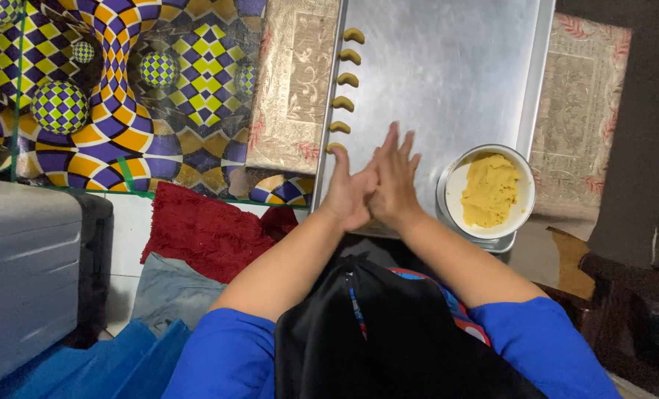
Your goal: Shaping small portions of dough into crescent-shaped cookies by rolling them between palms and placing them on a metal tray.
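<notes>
My left hand (348,191) and my right hand (396,177) are pressed palm to palm over the near edge of a large metal baking tray (447,74). Whatever lies between the palms is hidden. A column of several small curved yellow dough pieces (346,79) runs down the tray's left edge, the nearest one just beyond my left thumb. A white bowl of yellow dough (490,191) stands to the right of my right hand, at the tray's near right corner.
A beige patterned cloth (292,81) lies under the tray. A purple and yellow checkered mat (122,89) covers the floor at left, with a red cloth (204,229) and a grey case (26,273) nearer me. Dark furniture (640,148) stands at right.
</notes>
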